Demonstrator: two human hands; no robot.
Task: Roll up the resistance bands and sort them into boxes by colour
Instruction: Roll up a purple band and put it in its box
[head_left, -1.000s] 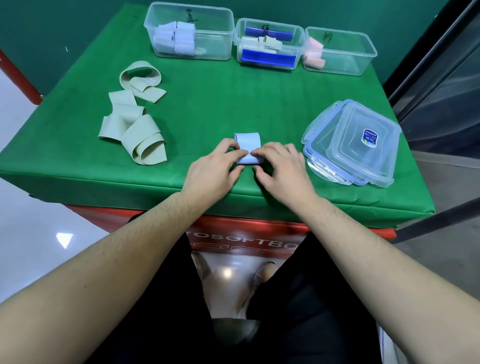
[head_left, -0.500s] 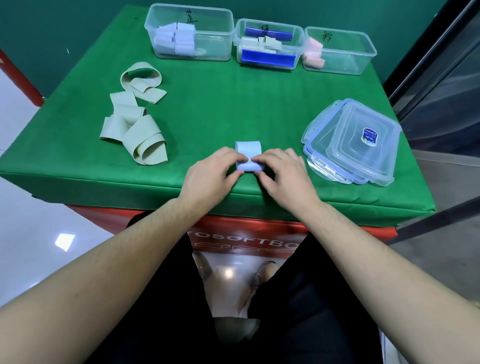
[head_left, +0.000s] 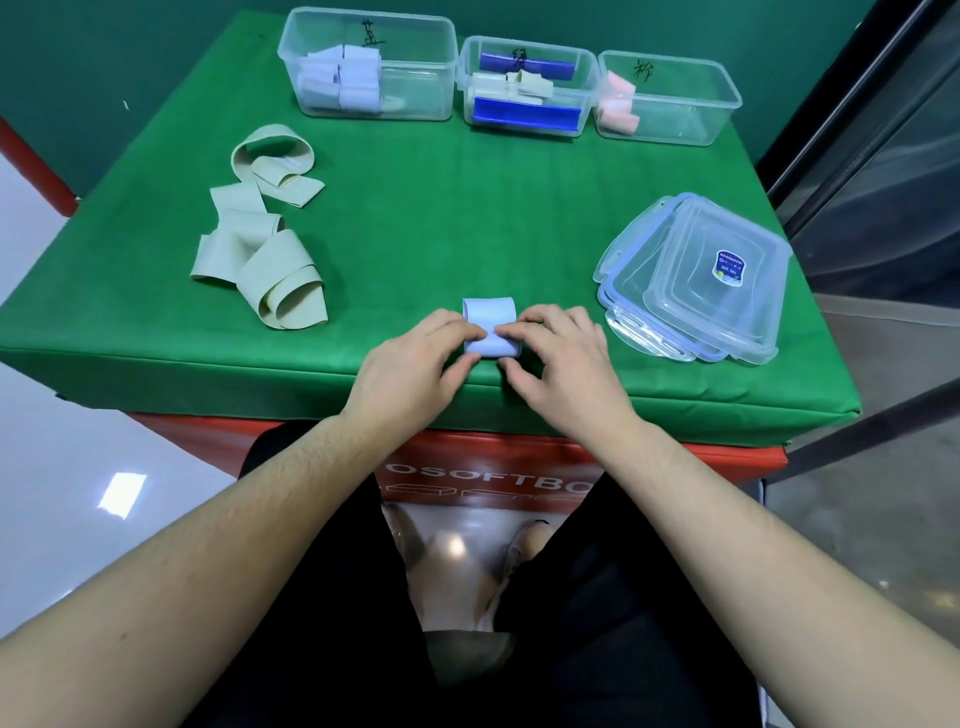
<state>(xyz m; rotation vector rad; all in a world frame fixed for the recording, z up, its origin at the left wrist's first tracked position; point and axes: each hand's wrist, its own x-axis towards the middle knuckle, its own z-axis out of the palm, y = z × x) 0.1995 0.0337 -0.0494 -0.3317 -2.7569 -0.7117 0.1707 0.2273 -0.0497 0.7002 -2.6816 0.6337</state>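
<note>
A light blue resistance band (head_left: 488, 315) lies near the table's front edge, partly rolled. My left hand (head_left: 410, 364) and my right hand (head_left: 558, 358) pinch its near end from either side, fingertips meeting on top of it. Loose pale green bands (head_left: 265, 265) lie in a heap at the left. Along the back stand three clear boxes: the left box (head_left: 415, 98) holds light blue rolls, the middle box (head_left: 584, 83) pale green rolls and dark blue strips, the right box (head_left: 685, 104) pink rolls.
A stack of clear plastic lids (head_left: 701, 280) lies at the right, close to my right hand. The green table cover (head_left: 467, 208) ends just under my wrists, with a red base below.
Both hands have kept rolling the light blue band away from me; less of the flat band shows beyond my fingers. Nothing else on the table moved.
</note>
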